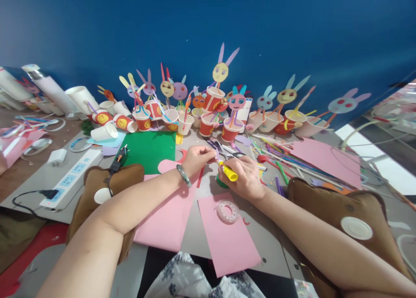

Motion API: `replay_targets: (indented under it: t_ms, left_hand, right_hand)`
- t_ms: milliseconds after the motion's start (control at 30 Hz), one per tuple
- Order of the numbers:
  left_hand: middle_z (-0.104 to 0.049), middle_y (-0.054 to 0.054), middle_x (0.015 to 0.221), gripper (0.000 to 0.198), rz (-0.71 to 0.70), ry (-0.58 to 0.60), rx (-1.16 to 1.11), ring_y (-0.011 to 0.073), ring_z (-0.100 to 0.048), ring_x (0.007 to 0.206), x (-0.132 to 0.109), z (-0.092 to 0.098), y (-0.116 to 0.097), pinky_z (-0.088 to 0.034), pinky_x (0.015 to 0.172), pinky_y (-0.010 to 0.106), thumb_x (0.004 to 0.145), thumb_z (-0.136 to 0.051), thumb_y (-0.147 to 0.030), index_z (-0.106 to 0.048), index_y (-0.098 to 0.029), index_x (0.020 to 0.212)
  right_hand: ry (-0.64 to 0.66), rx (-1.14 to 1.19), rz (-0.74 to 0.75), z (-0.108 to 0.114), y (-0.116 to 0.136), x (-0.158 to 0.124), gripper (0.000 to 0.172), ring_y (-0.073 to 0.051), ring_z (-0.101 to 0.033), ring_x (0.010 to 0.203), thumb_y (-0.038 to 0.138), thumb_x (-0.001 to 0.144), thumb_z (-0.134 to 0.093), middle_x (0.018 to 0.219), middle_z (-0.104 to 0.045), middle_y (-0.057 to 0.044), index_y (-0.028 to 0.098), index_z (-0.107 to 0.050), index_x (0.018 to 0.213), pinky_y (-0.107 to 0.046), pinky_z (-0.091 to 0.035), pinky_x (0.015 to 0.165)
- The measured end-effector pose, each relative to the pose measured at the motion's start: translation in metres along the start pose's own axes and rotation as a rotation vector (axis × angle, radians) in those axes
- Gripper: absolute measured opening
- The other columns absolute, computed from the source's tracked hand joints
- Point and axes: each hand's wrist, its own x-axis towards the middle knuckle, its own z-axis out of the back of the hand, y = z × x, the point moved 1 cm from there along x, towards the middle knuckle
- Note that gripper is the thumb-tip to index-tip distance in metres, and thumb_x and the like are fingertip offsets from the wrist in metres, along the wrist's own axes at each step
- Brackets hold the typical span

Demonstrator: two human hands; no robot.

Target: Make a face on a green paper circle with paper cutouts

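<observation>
My left hand (pixel 199 159), with a bangle on the wrist, is closed in a pinch on a small lilac piece (pixel 217 155), mostly hidden by the fingertips. Close beside it, my right hand (pixel 243 176) grips a yellow tube (pixel 230 173) whose narrow end points at the piece; whether it is a marker or a glue tube is unclear. A round green thing (pixel 222 182) lies partly hidden beneath my right hand. Nearer to me, a roll of clear tape (pixel 227 211) rests on a pink paper sheet (pixel 232 250). Scissors (pixel 238 153) lie just beyond my hands.
Paper cups (pixel 230 132) with paper rabbit heads on stems line the blue wall. Left are green paper (pixel 152 153), a power strip (pixel 71 179) and a hot glue gun (pixel 120 158). Coloured pipe cleaners (pixel 292 161) spread at right. Brown cushions (pixel 325 207) lie beneath both forearms.
</observation>
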Motion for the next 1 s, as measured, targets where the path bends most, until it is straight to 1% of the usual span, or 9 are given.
replay_targets:
  t_ms: [100, 233, 333, 467, 533, 667, 800, 900, 1000]
  left_hand:
    - [-0.064, 0.001, 0.061, 0.022, 0.008, 0.023, 0.012, 0.0086, -0.056, 0.059, -0.002, -0.001, 0.003, -0.045, 0.064, 0.023, 0.067, -0.077, -0.032, -0.067, -0.012, 0.065]
    - [-0.062, 0.000, 0.060, 0.022, 0.027, 0.046, 0.035, 0.0084, -0.053, 0.058, -0.005, -0.003, 0.000, -0.043, 0.062, 0.024, 0.065, -0.076, -0.031, -0.067, -0.012, 0.064]
    - [-0.060, -0.001, 0.058, 0.021, -0.002, 0.045, 0.072, 0.0076, -0.050, 0.056, -0.007, -0.003, -0.002, -0.040, 0.060, 0.023, 0.067, -0.075, -0.031, -0.065, -0.013, 0.062]
    - [-0.061, -0.001, 0.060, 0.020, -0.042, 0.021, 0.113, 0.0085, -0.051, 0.059, -0.009, -0.004, 0.002, -0.040, 0.060, 0.023, 0.068, -0.073, -0.030, -0.065, -0.013, 0.062]
    - [-0.062, 0.000, 0.061, 0.020, -0.054, 0.024, 0.125, 0.0085, -0.051, 0.060, -0.008, -0.004, 0.004, -0.040, 0.060, 0.023, 0.067, -0.073, -0.030, -0.066, -0.012, 0.064]
    - [-0.063, 0.000, 0.062, 0.021, -0.055, 0.031, 0.136, 0.0084, -0.052, 0.060, -0.007, -0.004, 0.005, -0.040, 0.060, 0.022, 0.068, -0.075, -0.032, -0.067, -0.012, 0.065]
    - [-0.063, 0.000, 0.061, 0.023, -0.063, 0.024, 0.157, 0.0078, -0.052, 0.058, -0.006, -0.002, 0.002, -0.040, 0.058, 0.022, 0.069, -0.075, -0.032, -0.067, -0.012, 0.065]
    - [-0.066, 0.002, 0.061, 0.026, -0.079, 0.029, 0.146, 0.0092, -0.056, 0.059, -0.003, -0.001, -0.004, -0.044, 0.060, 0.022, 0.069, -0.077, -0.035, -0.066, -0.012, 0.064]
    - [-0.068, 0.003, 0.062, 0.026, -0.063, 0.015, 0.120, 0.0118, -0.061, 0.062, 0.000, 0.000, -0.008, -0.049, 0.062, 0.024, 0.067, -0.079, -0.036, -0.067, -0.012, 0.065]
  right_hand:
    - [0.023, -0.028, 0.008, 0.000, -0.001, -0.001, 0.011, -0.016, -0.058, 0.061, 0.022, 0.090, -0.062, 0.077, -0.069, -0.002, 0.020, -0.052, 0.095, -0.033, -0.039, 0.067]
    - [0.065, -0.060, 0.047, -0.004, -0.003, -0.003, 0.009, -0.016, -0.055, 0.060, 0.018, 0.090, -0.057, 0.077, -0.068, -0.002, 0.019, -0.053, 0.099, -0.033, -0.038, 0.068]
    - [0.103, -0.066, 0.077, -0.006, -0.004, -0.004, 0.014, -0.017, -0.057, 0.062, 0.015, 0.088, -0.056, 0.077, -0.067, -0.003, 0.018, -0.053, 0.101, -0.034, -0.039, 0.068]
    - [0.119, -0.063, 0.075, -0.005, -0.004, -0.003, 0.016, -0.019, -0.057, 0.061, 0.018, 0.089, -0.057, 0.076, -0.067, -0.003, 0.018, -0.052, 0.103, -0.034, -0.038, 0.067]
    - [0.114, -0.050, 0.059, -0.004, -0.003, -0.002, 0.015, -0.019, -0.057, 0.060, 0.021, 0.089, -0.058, 0.074, -0.067, -0.003, 0.019, -0.052, 0.103, -0.034, -0.039, 0.066]
    - [0.079, -0.042, 0.022, -0.003, -0.001, 0.001, 0.008, -0.017, -0.053, 0.055, 0.022, 0.090, -0.058, 0.067, -0.064, 0.000, 0.021, -0.050, 0.093, -0.032, -0.039, 0.064]
    - [0.050, -0.036, 0.007, -0.005, -0.002, 0.001, 0.010, -0.016, -0.051, 0.052, 0.021, 0.088, -0.059, 0.063, -0.061, 0.001, 0.021, -0.049, 0.087, -0.032, -0.039, 0.062]
    - [0.029, -0.036, -0.007, -0.007, -0.002, 0.000, 0.011, -0.015, -0.051, 0.051, 0.020, 0.086, -0.060, 0.062, -0.062, 0.002, 0.022, -0.049, 0.084, -0.032, -0.039, 0.062]
    - [-0.003, -0.012, -0.020, -0.005, -0.002, -0.001, 0.012, -0.015, -0.055, 0.054, 0.022, 0.086, -0.062, 0.067, -0.066, 0.001, 0.022, -0.050, 0.087, -0.032, -0.040, 0.064]
